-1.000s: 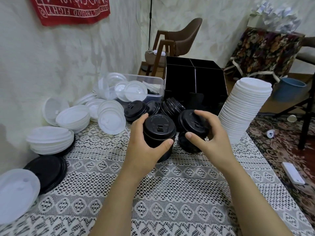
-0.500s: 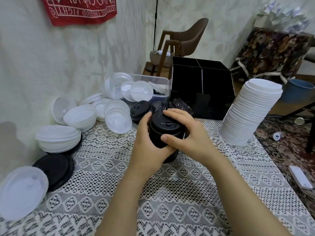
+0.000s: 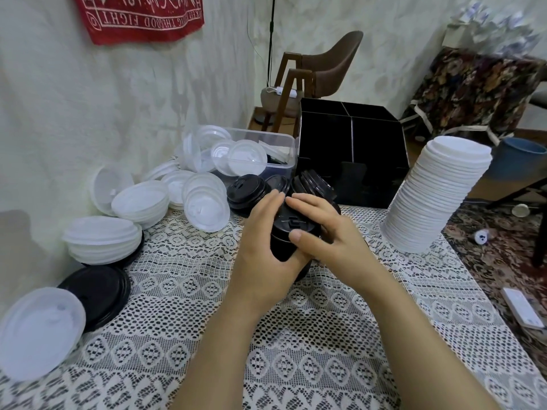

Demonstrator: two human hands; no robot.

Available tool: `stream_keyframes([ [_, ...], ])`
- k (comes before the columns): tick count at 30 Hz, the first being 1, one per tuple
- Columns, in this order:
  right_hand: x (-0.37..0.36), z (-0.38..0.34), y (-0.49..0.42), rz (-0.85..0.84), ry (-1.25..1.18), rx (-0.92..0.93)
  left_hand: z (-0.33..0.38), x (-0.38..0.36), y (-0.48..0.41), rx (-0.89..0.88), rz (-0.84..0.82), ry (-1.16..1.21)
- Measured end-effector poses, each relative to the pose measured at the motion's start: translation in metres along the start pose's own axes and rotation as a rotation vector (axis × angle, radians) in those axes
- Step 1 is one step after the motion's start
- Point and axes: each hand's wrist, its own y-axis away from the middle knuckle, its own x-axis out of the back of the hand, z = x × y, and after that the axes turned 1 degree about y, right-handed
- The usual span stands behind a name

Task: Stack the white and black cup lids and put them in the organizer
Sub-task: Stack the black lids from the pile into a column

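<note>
A stack of black cup lids (image 3: 291, 229) stands at the table's middle. My left hand (image 3: 263, 247) grips its left side, and my right hand (image 3: 322, 232) curls over its top and right side. More black lids (image 3: 247, 189) lie just behind, some leaning (image 3: 315, 183) against the black organizer (image 3: 373, 149) with open compartments. A tall leaning stack of white lids (image 3: 438, 196) stands at the right. Loose white lids (image 3: 204, 199) and short white stacks (image 3: 103, 238) crowd the left side.
A clear plastic bin (image 3: 266, 146) with white lids sits behind the pile. A flat black lid (image 3: 97, 291) and a large white lid (image 3: 35, 329) lie at the near left. The wall runs along the left. A chair (image 3: 319, 69) stands behind the table, and the floor drops off at the right.
My right hand brought its black lids over from the right onto the stack in my left hand. Both hands now close around one stack.
</note>
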Motion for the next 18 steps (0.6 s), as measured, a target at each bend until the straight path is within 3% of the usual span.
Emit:
stream_keyframes([
  [7,0.007,0.005,-0.001,-0.020,-0.064,-0.043,-0.001,-0.003,-0.003,-0.036,0.032,-0.047],
  [10,0.026,0.017,0.016,0.227,-0.080,-0.063,-0.002,-0.004,-0.003,-0.023,0.036,-0.017],
  [12,0.043,0.029,0.029,0.306,0.065,-0.154,-0.002,-0.004,-0.003,-0.011,0.028,-0.001],
  [15,0.049,0.045,0.035,0.141,0.235,-0.338,-0.003,-0.003,-0.004,-0.014,0.029,0.007],
  [18,0.042,0.057,0.036,0.081,0.289,-0.356,-0.003,-0.004,-0.004,-0.017,0.035,0.014],
])
